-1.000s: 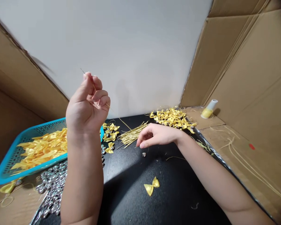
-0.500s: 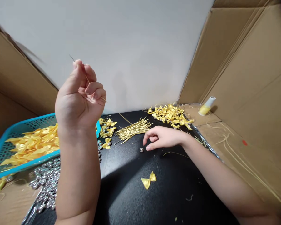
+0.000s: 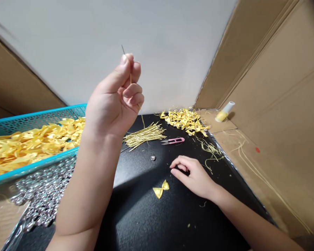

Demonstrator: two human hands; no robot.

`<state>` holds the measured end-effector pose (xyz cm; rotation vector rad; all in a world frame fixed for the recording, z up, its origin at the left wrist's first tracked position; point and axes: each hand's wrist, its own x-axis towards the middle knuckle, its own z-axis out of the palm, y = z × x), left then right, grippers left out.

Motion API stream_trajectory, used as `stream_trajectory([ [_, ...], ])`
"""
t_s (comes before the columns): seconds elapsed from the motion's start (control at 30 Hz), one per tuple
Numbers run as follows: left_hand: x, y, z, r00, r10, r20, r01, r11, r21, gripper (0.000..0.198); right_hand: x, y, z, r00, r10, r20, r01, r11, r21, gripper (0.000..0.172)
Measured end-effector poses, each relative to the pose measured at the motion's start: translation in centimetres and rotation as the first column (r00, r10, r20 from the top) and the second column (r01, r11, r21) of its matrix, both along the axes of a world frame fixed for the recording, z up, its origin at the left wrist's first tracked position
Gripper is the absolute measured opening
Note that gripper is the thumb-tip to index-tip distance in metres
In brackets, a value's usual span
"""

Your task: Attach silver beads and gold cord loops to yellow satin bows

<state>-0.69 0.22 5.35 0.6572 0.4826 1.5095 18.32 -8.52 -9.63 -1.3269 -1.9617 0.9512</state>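
Observation:
Raised in front of the pale wall, my left hand (image 3: 111, 96) pinches a thin needle (image 3: 123, 49) between thumb and fingertips, point upward. Yellow thread (image 3: 143, 120) runs down through its curled fingers. My right hand (image 3: 196, 176) is low over the black tabletop, loosely curled, with a gap between thumb and index finger and nothing seen in it. To its left are a small silvery bead (image 3: 153, 158) and a single yellow ribbon bow (image 3: 159, 192). Pink-handled thread snips (image 3: 176, 141) lie beyond it, beside a bundle of gold twist ties (image 3: 145, 136).
At left, a blue basket (image 3: 39, 111) holds many yellow ribbon bows, with a pile of silvery beads (image 3: 45, 195) before it. Finished-looking beaded bows (image 3: 187, 120) are heaped at the back. Thread scraps (image 3: 211, 150) and a thread spool (image 3: 225, 111) lie right, by cardboard walls (image 3: 277, 104).
My left hand has moved right and slightly up with the needle. My right hand has drawn back toward me, away from the bead, and the snips have come into sight.

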Motion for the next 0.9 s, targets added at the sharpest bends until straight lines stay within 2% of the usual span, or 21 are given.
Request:
stream_trajectory([
  [0.13,0.1,-0.2,0.0,1.000,-0.018,-0.001,0.018,1.000,-0.006,0.015,-0.6,1.6,0.3,0.999,-0.026,-0.031,0.030,0.990,0.136,0.008],
  [0.37,-0.7,-0.1,0.1,0.999,-0.039,0.007,0.039,0.997,0.070,0.025,-3.5,5.4,0.1,0.995,0.002,-0.097,0.025,0.962,0.273,0.012],
  [0.6,-0.9,-0.4,0.4,1.000,-0.019,0.001,0.019,0.995,0.098,0.015,-5.7,5.7,-1.1,0.985,0.047,-0.163,0.012,0.940,0.341,0.006],
  [0.67,-1.1,-0.5,0.5,0.999,-0.036,0.016,0.034,0.993,0.113,0.016,-6.0,5.8,-1.0,0.983,0.047,-0.180,0.021,0.934,0.356,0.002],
  [0.8,-1.4,-0.6,0.6,0.998,-0.052,0.039,0.047,0.992,0.117,0.019,-6.3,5.8,-0.7,0.985,0.033,-0.169,0.031,0.930,0.366,0.010],
  [0.9,-1.5,-0.6,0.7,0.998,-0.037,0.046,0.032,0.994,0.104,0.018,-6.5,5.7,-0.5,0.986,0.026,-0.166,0.040,0.923,0.384,0.009],
])
